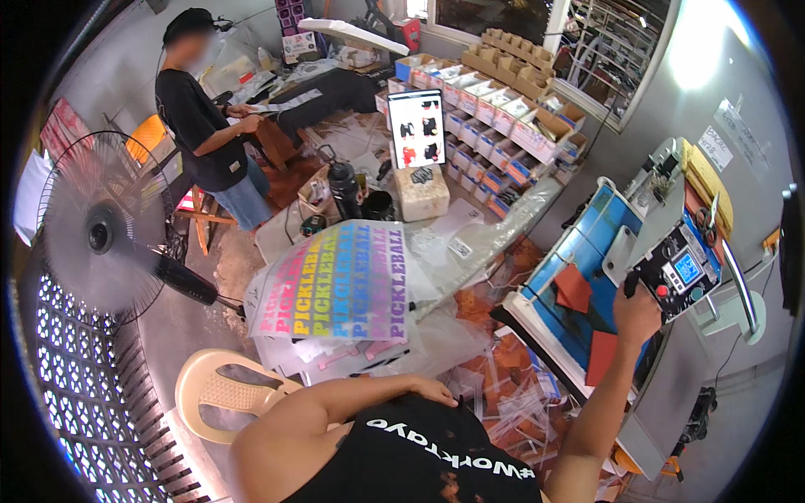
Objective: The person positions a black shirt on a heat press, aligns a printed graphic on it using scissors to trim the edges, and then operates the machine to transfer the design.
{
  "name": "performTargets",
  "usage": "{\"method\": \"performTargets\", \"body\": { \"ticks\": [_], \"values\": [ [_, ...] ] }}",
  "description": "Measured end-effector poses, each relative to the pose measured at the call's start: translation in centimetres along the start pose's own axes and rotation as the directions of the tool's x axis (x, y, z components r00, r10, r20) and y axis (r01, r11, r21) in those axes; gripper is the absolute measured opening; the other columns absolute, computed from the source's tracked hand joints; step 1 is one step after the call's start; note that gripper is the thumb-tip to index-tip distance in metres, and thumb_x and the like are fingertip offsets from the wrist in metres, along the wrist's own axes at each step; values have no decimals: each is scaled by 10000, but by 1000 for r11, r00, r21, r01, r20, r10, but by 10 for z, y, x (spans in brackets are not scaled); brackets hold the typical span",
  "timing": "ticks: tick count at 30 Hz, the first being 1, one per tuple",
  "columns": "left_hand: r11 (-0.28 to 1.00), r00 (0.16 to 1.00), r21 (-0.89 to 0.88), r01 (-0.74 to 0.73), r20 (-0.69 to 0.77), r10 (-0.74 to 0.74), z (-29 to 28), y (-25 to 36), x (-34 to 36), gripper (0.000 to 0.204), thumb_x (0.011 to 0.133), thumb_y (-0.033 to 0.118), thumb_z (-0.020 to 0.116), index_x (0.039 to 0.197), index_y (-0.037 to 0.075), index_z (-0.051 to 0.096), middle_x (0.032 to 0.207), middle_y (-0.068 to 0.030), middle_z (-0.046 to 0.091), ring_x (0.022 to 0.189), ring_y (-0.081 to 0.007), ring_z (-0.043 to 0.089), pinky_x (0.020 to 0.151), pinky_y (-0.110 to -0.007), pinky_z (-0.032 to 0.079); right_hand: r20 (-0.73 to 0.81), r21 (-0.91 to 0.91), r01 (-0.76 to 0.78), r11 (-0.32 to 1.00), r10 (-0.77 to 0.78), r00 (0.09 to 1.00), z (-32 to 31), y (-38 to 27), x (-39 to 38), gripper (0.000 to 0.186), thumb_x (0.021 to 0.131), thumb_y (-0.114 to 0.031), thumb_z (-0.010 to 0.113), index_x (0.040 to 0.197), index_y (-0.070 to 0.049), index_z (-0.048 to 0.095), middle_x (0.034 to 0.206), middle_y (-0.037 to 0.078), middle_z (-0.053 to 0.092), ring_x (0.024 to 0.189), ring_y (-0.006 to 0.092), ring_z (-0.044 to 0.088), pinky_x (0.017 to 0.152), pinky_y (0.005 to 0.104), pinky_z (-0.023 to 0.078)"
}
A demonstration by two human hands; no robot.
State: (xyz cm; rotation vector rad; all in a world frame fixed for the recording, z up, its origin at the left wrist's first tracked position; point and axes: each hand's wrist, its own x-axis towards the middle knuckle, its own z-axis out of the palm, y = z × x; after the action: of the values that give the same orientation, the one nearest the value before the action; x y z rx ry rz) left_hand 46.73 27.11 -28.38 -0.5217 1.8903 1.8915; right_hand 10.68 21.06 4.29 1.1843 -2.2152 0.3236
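Note:
My right hand [637, 312] is closed round the black handle [631, 283] of a heat press, beside its control box [681, 267] with a lit blue screen and a red button. Below the box is the blue bed [579, 243] of the press, with dark red pieces [573, 288] lying on it. My left hand [433, 391] is held at the front of the black shirt [419, 444] I wear, its fingers curled together. A small dark bit shows at its fingertips, too small to name.
A printed sheet of rainbow lettering [335, 281] covers the table ahead. Beyond it stand a lit screen [417, 127], a black bottle [343, 186] and stacked small boxes [503, 101]. A fan [101, 239] and a beige chair [197, 394] are left; another person [205, 126] stands farther back. Plastic scraps [511, 411] litter the floor.

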Motion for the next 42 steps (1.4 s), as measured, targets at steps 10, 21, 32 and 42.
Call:
{"method": "performTargets", "body": {
  "ticks": [10, 21, 32, 42],
  "values": [
    [939, 991, 319, 131, -39, -125, 2, 7, 120, 582, 998, 529, 472, 1141, 5, 683, 1134, -194, 701, 1024, -323, 653, 900, -462, 486, -73, 179, 122, 976, -110, 991, 5, 14, 0, 267, 765, -373, 763, 813, -120, 693, 701, 116, 688, 656, 322, 708, 605, 452, 578],
    [935, 938, 323, -148, -252, 236, 38, 40, 205, 598, 906, 580, 603, 979, 3, 741, 986, -216, 732, 912, -348, 699, 824, -463, 522, -100, 296, 274, 915, -256, 961, 0, 31, -2, 263, 799, -330, 737, 825, -94, 626, 701, 94, 654, 619, 300, 678, 565, 420, 550],
    [760, 951, 570, 310, -181, -252, -22, 39, 175, 557, 887, 493, 595, 1172, 25, 700, 1160, -232, 691, 997, -396, 680, 916, -495, 506, -165, 300, 324, 897, -286, 944, 4, 31, -2, 240, 813, -303, 720, 816, -114, 572, 672, 72, 631, 597, 252, 663, 578, 382, 542],
    [884, 887, 100, 456, 35, -461, -75, 16, 146, 538, 920, 473, 564, 1214, 38, 685, 1198, -235, 678, 1017, -396, 676, 932, -502, 504, -166, 203, 257, 945, -225, 960, 1, 20, 1, 252, 768, -297, 747, 767, -106, 582, 690, 96, 636, 604, 299, 650, 599, 421, 521]
  ]
}}
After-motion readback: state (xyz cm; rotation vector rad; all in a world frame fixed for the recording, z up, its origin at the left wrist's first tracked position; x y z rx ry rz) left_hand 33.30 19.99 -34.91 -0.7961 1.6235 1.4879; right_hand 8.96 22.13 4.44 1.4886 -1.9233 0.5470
